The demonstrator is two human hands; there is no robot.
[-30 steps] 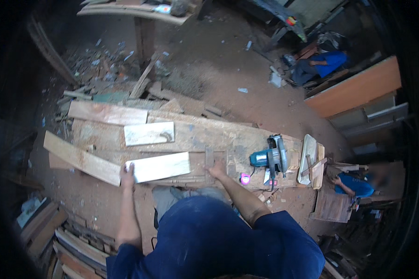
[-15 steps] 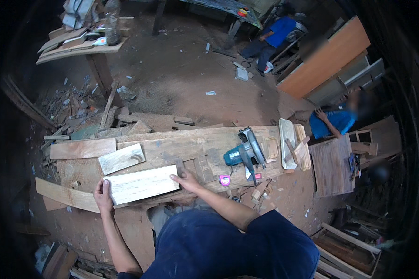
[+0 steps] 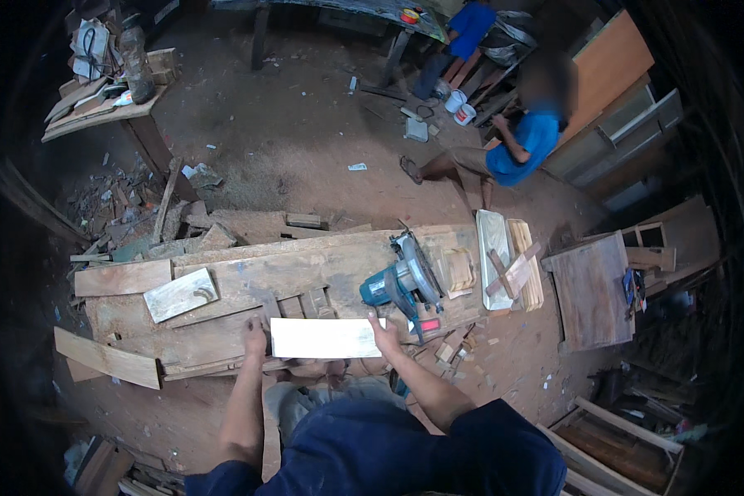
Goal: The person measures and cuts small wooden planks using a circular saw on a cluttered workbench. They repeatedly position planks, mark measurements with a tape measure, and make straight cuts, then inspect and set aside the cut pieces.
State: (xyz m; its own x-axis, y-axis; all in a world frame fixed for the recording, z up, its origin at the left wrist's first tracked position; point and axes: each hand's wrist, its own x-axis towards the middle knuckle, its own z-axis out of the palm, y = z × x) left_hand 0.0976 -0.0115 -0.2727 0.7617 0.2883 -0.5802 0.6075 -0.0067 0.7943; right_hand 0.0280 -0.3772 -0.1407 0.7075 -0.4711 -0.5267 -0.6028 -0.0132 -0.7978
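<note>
A pale, whitish wooden board (image 3: 326, 338) lies level in front of me, over the near edge of the workbench. My right hand (image 3: 385, 337) grips its right end, thumb on the top face. At the opposite end, my left hand (image 3: 255, 339) is closed against the short edge, its fingers partly hidden. Just beyond my right hand rests a teal circular saw (image 3: 393, 285), with a small pink-red item (image 3: 426, 325) by its base. A shorter pale board (image 3: 181, 295) and a brown plank (image 3: 124, 278) lie on the bench to the left.
Stacked wood pieces (image 3: 494, 260) occupy the bench's right end. Offcuts (image 3: 450, 347) litter the floor below. A person in a blue shirt (image 3: 525, 149) is beyond the bench at right, and another person (image 3: 471, 25) is farther back. A cluttered small table (image 3: 112, 112) stands far left.
Both hands and the pale board have shifted right, and the board has turned level. The pink tape measure is no longer visible. The nearer person has moved from the right side toward the back.
</note>
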